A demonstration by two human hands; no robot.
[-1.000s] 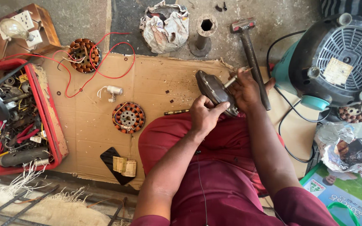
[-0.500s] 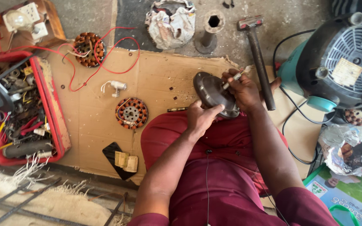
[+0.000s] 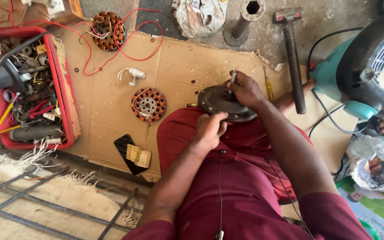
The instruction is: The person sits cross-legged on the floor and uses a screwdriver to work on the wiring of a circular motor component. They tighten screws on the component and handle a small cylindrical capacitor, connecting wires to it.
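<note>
A dark round metal motor housing (image 3: 216,101) rests on my knee, above the cardboard sheet (image 3: 178,66). My left hand (image 3: 210,130) grips its near edge. My right hand (image 3: 245,89) is on top of the housing, closed around a thin screwdriver (image 3: 234,75) that stands upright on it. A copper-wound stator (image 3: 148,104) lies on the cardboard just left of the housing. A second stator (image 3: 108,30) with red wires lies further back.
A red tray (image 3: 65,104) full of tools sits at the left. A hammer (image 3: 292,58) and a yellow-handled screwdriver (image 3: 268,86) lie right of my hands. A teal and black fan (image 3: 370,66) stands at the right. A black phone (image 3: 127,149) with folded notes lies near my knee.
The housing has been turned from tilted on edge to lying flatter on my knee. My right hand now sits on top with the screwdriver upright. The camera view has shifted slightly.
</note>
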